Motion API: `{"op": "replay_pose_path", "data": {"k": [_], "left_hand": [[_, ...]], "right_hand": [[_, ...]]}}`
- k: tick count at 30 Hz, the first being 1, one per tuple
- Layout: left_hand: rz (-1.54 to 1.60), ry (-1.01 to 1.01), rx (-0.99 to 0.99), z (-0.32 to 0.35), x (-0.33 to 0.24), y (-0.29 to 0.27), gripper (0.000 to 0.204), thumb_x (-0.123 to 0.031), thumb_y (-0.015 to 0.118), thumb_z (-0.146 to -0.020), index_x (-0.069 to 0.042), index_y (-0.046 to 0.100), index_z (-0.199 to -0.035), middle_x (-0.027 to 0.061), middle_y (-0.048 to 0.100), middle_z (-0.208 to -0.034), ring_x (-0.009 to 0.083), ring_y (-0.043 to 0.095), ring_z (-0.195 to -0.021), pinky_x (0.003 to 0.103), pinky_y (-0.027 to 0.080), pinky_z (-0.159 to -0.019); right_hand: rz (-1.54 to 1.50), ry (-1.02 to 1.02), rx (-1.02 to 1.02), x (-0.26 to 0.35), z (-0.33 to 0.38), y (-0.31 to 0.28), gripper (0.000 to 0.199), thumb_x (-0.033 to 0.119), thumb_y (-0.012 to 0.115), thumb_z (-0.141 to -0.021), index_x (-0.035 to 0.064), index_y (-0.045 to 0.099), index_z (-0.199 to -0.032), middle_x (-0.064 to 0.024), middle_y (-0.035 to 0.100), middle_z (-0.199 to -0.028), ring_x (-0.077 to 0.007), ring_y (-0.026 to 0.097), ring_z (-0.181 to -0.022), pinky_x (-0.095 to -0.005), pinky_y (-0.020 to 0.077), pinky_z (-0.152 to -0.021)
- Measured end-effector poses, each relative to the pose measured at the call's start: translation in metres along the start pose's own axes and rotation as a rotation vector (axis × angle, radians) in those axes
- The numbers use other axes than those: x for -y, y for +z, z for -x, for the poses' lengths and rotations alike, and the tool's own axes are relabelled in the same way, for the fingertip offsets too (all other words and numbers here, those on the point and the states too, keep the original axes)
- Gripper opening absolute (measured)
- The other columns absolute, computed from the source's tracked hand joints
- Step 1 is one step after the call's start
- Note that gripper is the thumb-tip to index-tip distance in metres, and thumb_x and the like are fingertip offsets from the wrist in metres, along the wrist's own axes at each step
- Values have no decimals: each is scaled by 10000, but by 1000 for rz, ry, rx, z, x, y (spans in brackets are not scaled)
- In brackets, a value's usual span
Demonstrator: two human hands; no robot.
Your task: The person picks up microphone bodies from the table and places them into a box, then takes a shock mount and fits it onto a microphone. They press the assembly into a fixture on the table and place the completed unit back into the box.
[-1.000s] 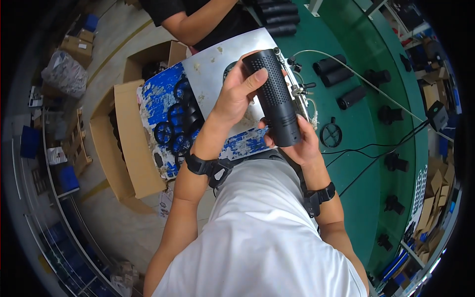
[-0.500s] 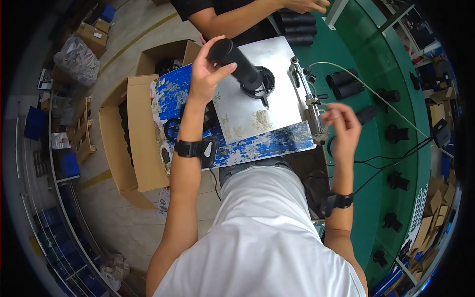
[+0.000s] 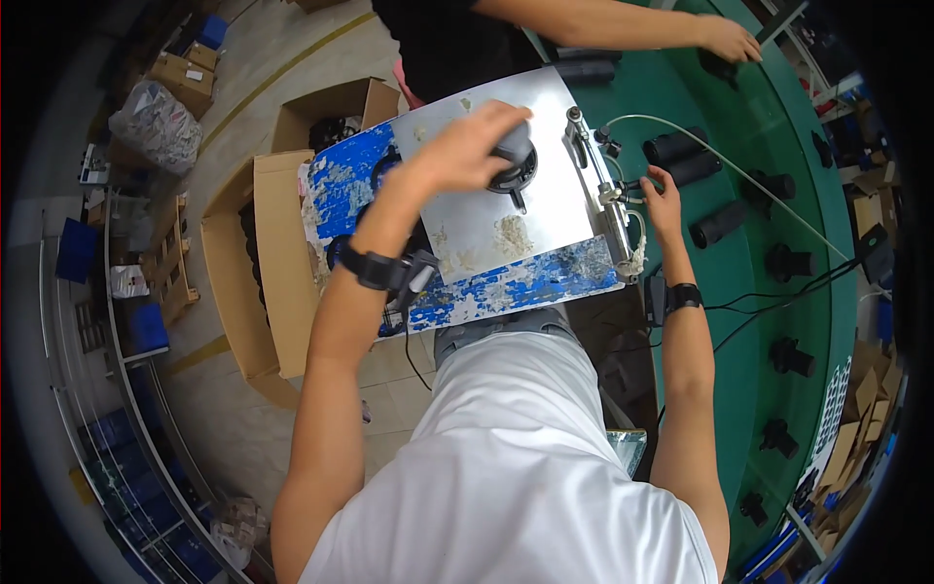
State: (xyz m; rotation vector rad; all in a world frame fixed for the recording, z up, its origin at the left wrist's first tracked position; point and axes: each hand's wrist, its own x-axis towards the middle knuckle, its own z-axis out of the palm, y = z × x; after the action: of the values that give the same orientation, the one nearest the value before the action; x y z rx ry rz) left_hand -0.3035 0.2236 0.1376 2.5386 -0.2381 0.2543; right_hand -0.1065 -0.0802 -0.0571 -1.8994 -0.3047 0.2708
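My left hand (image 3: pixel 472 151) is closed round the top of a black cylinder (image 3: pixel 517 142), which stands in a round black ring holder (image 3: pixel 525 178) on a square metal plate (image 3: pixel 477 234). Most of the cylinder lies hidden under my fingers. To the right of the plate runs a slim metal air-cylinder device (image 3: pixel 605 183) with a pale hose. My right hand (image 3: pixel 664 202) is beside it, thumb and forefinger closed on a small black lever (image 3: pixel 630 185) on its side.
The plate lies on a worn blue board (image 3: pixel 467 297). Open cardboard boxes (image 3: pixel 282 263) stand at the left. On the green bench (image 3: pixel 725 282) at the right are several black tubes and flanged parts (image 3: pixel 790 261), plus cables. Across the bench, a co-worker's arm (image 3: pixel 623 27) reaches right.
My left hand has moved right, and the tilted cylinder now stands upright in the ring. My right hand has gone up to the lever. The co-worker's hand has shifted right.
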Motion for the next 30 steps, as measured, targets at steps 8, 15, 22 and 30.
{"op": "replay_pose_path", "data": {"k": [8, 15, 22, 30], "left_hand": [[117, -158, -191, 5, 2, 29, 523, -126, 742, -706, -116, 536, -1186, 115, 566, -1162, 317, 573, -1053, 372, 455, -937], [535, -62, 1, -1, 26, 21, 496, -90, 763, -672, -111, 578, -1131, 103, 602, -1102, 272, 586, -1039, 337, 457, -912], [404, -202, -331, 8, 8, 36, 514, -88, 764, -684, -133, 589, -1165, 103, 620, -1065, 235, 625, -949, 312, 483, -855], [251, -162, -523, 30, -1, 39, 687, -140, 762, -731, -112, 444, -1339, 134, 587, -1164, 263, 581, -1082, 336, 449, -939]], "right_hand": [[-549, 216, 181, -6, 6, 19, 270, 178, 528, -948, 25, 568, -1166, -78, 664, -1084, -48, 518, -729, -191, 438, -657], [-569, 259, 168, 8, 23, 21, 353, 268, 484, -978, -7, 555, -1188, -124, 661, -1067, -137, 618, -811, -253, 492, -688], [-600, 220, 192, 6, 17, 24, 365, 261, 479, -981, -27, 551, -1194, -136, 659, -1092, -154, 634, -873, -264, 493, -733], [-549, 309, 191, 1, 21, 14, 403, 346, 500, -965, 24, 564, -1199, -85, 639, -979, -128, 590, -806, -258, 468, -696]]}}
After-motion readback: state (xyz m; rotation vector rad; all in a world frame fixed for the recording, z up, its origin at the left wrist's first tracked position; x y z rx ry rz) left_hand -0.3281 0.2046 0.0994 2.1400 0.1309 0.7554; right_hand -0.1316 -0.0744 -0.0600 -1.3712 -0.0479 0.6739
